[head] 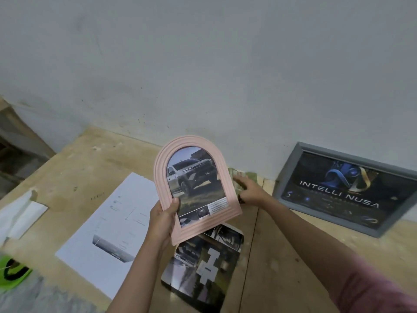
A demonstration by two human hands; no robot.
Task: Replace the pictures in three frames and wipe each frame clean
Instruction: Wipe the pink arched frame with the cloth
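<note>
A pink arched frame (195, 188), holding a picture of a silver truck, is held tilted above the wooden table (85, 159); its lower left edge is gripped by the left hand (165, 216), thumb on the front. The right hand (249, 189), fingers extended, is laid on a greenish cloth (242, 177) by the wall. A grey frame (347, 188) leans against the wall at right. A printed sheet (108, 233) and a dark cut-out picture (203, 267) lie flat below.

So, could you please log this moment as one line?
left hand holds pink arched frame, truck picture inside | right hand reaches to greenish cloth | grey frame leans on wall
</note>
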